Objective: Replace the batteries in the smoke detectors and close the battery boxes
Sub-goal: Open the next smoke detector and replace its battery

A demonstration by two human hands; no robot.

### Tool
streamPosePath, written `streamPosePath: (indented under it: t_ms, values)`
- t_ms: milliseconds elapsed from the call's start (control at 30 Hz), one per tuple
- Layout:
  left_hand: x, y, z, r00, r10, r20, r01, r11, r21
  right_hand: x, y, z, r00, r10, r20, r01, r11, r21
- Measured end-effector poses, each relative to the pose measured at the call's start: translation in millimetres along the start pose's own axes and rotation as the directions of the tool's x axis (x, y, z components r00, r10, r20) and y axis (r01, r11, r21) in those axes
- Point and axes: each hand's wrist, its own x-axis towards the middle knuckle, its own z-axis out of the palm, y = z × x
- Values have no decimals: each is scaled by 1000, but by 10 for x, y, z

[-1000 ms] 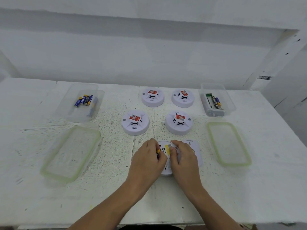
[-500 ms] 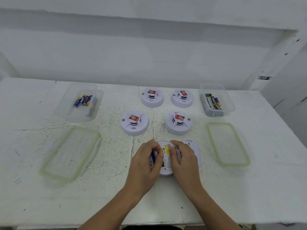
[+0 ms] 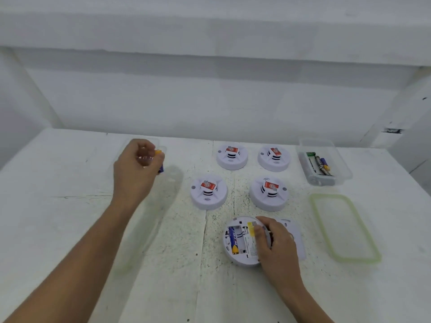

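Here the right hand presses flat on the upturned detector, steadying it; the left hand, fingers closed on a battery, hovers over the tub.

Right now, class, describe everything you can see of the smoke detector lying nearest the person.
The nearest smoke detector is a round white unit, seemingly plastic, lying underside up on the white table. Its battery compartment is open: one blue and yellow battery sits in the left slot, and the slot beside it looks empty. A yellow and white printed label lies right of the slots. The right hand rests on its right side, fingers over the label. A flat white cover lies just behind the hand.
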Motion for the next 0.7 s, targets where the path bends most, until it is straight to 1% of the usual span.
streamPosePath:
  t_ms: [67, 133, 167, 233, 300, 367, 433, 500, 633, 700]
  values:
    - [387, -92, -137, 999, -43, 7, 41, 977, 207, 11, -3, 9, 1000, -7, 0, 7, 1000, -14]
    - [703, -224, -226, 993, -105, 49, 75, 905, 418, 21, -11, 19, 1000, -8, 0, 8, 1000, -18]
    - [803, -285, -235, 981, -171, 96, 106, 873, 476, 18, -4, 20, 1000, -7, 2, 7, 1000, -19]
    - [924, -366, -222, 929, -316, 192, 163, 816, 555, 26, -6, 31, 1000, 6, 7, -6, 1000, -14]
    - [964, -425, -185, 882, -400, 250, 172, 766, 619, 31, -2, 38, 1000, 15, 1, -15, 1000, -10]
    - [989, -490, -148, 859, -437, 268, 169, 735, 657, 34, 1, 41, 1000, 19, -4, -19, 1000, -12]
    - [1011, -551, -127, 856, -441, 270, 157, 720, 676, 31, -2, 42, 1000, 23, 0, -23, 1000, -15]
    - [1020, -580, -112, 861, -435, 262, 164, 727, 666, 27, -5, 42, 1000, 17, 2, -17, 1000, -20]
    - [988, -521, -132, 874, -436, 216, 223, 754, 618, 36, -7, 47, 1000, 12, 2, -12, 1000, -16]
    - [943, -462, -143, 900, -396, 184, 223, 778, 587, 35, -11, 49, 1000, 6, -3, -6, 1000, -13]
